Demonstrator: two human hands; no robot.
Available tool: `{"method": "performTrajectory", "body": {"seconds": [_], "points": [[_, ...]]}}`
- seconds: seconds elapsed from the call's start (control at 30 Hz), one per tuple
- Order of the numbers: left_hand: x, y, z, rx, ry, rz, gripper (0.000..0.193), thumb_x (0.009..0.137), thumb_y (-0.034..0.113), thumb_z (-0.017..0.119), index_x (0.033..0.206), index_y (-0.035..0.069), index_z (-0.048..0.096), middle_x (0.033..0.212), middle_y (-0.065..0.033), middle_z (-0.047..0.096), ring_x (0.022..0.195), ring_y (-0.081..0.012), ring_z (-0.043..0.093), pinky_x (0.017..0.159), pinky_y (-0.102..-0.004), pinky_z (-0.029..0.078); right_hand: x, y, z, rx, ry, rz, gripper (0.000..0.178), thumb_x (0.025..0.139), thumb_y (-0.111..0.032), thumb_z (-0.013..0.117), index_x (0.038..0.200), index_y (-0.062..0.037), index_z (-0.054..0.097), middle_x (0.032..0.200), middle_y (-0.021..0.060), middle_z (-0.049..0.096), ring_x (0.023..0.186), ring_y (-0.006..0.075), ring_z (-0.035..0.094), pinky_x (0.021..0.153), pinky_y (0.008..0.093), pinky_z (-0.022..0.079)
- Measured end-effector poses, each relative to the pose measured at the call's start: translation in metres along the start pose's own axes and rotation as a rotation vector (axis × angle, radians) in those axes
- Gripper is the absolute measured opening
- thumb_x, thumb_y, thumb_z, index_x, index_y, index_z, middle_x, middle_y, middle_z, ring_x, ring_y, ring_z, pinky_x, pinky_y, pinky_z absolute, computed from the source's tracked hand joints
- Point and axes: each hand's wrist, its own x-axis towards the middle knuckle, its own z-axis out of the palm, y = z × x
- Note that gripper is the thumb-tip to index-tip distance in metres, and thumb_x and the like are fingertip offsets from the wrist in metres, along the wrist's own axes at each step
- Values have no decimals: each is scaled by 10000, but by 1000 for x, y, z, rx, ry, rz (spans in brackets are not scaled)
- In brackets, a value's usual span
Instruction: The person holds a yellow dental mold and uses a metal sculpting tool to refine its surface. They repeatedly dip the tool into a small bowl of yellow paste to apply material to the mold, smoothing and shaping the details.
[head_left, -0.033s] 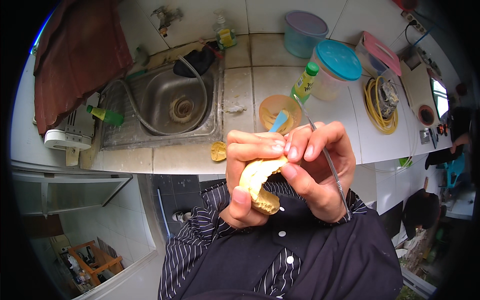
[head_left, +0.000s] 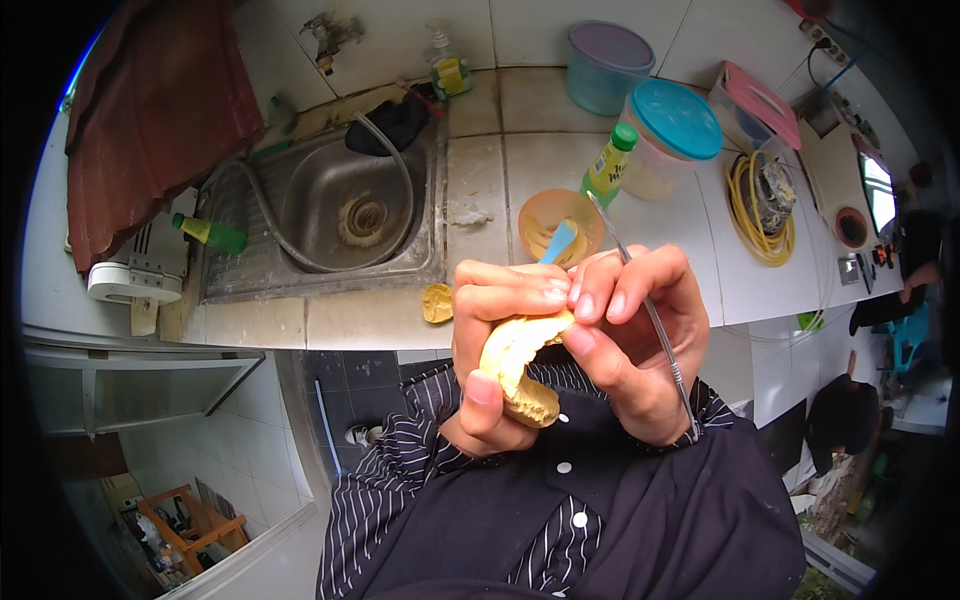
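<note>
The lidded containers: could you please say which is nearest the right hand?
The clear, turquoise-lidded tub; the purple-lidded tub and pink-lidded box sit farther from the right hand.

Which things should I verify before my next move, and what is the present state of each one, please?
1. Yellow piece held by left hand: ok.
2. Right hand at the piece: ok, fingertips at its upper end.
3. Tool in right hand, upper tip clear of the piece: ok.
4. Piece's covered side undamaged: cannot tell, left hand hides it.
5. Spatula in bowl: ok.
6. Bottle on drainboard upright: not ok, lying down.
</note>
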Motion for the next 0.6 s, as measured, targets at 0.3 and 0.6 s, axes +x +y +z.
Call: {"method": "performTrajectory", "body": {"seconds": [0.3,0.6], "points": [[4,13,-21,-451,128,-414,540,887,455,235,1020,-15,465,970,-148,500,938,-258,562,884,-469,467,9,12,-16,-36,376,-130,385,985,-349,350,1137,-8,445,930,107,527,837,182,524,810,319,428],[-18,-8,-69,-567,402,-771,517,915,426,276,1093,4,517,1045,-118,542,955,-280,565,834,-459,515,-1,75,-131,-658,435,360,179,890,-149,579,940,19,618,752,48,622,639,75,515,579,211,435]]}}
